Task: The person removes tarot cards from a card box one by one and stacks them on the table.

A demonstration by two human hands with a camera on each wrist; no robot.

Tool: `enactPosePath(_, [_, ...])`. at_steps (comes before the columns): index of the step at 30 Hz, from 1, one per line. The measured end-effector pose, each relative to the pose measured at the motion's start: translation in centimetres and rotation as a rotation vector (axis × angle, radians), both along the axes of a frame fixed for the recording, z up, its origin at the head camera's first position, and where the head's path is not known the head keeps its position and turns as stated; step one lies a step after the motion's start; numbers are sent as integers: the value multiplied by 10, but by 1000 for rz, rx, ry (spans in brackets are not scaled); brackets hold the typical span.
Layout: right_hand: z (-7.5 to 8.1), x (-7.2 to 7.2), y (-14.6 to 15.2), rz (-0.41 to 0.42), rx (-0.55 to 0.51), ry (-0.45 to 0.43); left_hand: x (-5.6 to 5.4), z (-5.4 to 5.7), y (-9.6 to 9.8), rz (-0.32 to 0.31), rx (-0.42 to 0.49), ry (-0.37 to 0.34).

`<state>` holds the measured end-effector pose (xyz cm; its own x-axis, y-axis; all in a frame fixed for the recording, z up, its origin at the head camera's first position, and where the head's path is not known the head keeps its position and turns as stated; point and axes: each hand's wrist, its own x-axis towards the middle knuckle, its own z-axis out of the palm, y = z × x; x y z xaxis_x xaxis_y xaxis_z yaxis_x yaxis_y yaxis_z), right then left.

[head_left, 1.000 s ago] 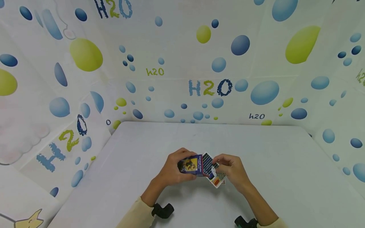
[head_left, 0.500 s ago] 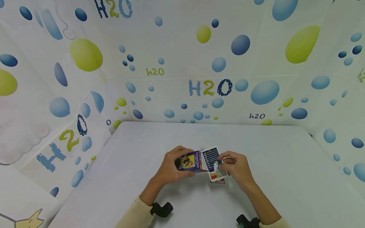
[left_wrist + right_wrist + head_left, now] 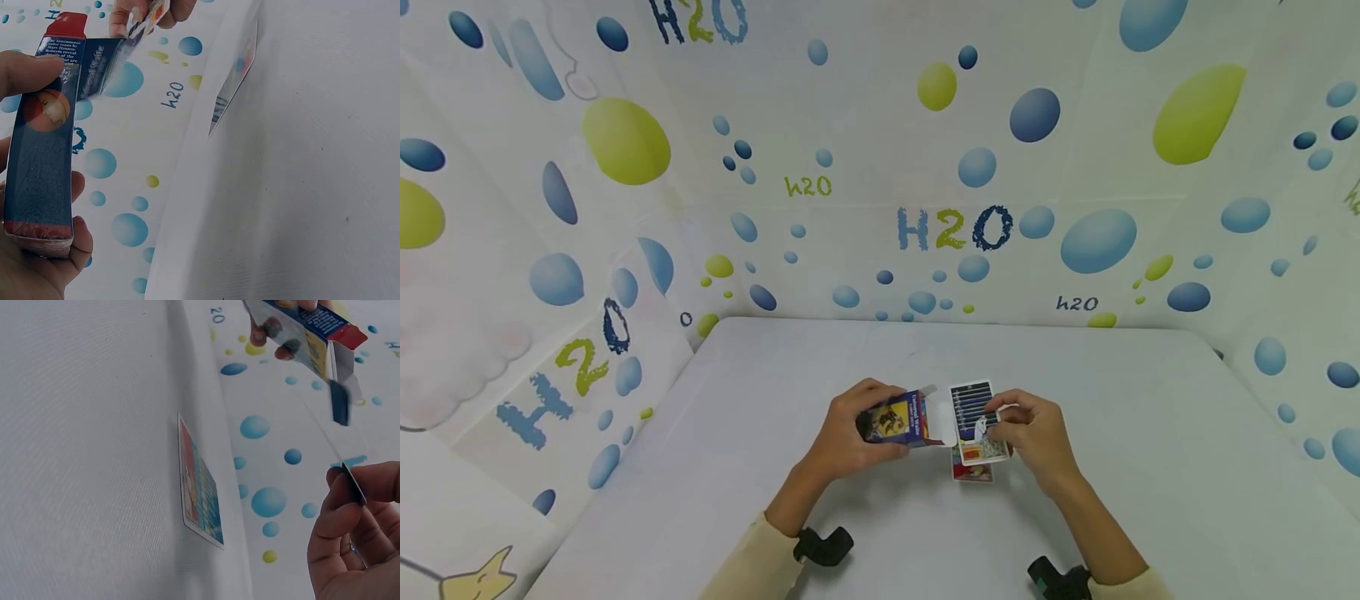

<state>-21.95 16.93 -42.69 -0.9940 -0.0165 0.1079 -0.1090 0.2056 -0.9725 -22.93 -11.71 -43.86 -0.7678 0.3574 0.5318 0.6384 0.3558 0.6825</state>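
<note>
In the head view my left hand (image 3: 850,442) grips a dark blue tarot card box (image 3: 887,422), its end flap open toward the right. The left wrist view shows the side of that box (image 3: 47,150), held between thumb and fingers. My right hand (image 3: 1041,437) pinches a tarot card (image 3: 970,407) with dark horizontal stripes and a white figure, just right of the flap. Edge-on, this card (image 3: 354,485) shows in the right wrist view between thumb and forefinger. Below it a second card (image 3: 972,472) lies on the table, partly covered from above.
A white table (image 3: 820,358) spreads around both hands. Behind it hangs a white backdrop (image 3: 865,108) with blue and green dots and H2O lettering. Black straps with mounts (image 3: 825,547) sit on both wrists.
My right hand has moved to the right, bringing the striped card away from the box and turning it more upright. The box has shifted slightly left, and its white flap now shows.
</note>
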Motion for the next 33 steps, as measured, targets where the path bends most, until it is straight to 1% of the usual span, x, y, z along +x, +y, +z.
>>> enactPosePath(7, [0, -1, 0, -48, 29, -70, -2, -3, -3, 1, 11, -3])
enactPosePath(12, [-2, -3, 0, -52, 40, -130, -2, -2, -4, 9, 13, -12])
enactPosePath(17, [-6, -5, 0, -27, 49, -192, -2, 0, -5, 41, 13, -9])
enactPosePath(21, [-11, -6, -2, -5, 48, -225, -1, 2, -7, 49, 15, -6])
enactPosePath(28, [-13, -6, -7, 67, -3, -278, -1, 5, -10, 73, 12, -5])
enactPosePath(33, [-17, -5, -7, 77, -2, -309, -2, 4, -10, 59, 23, -7])
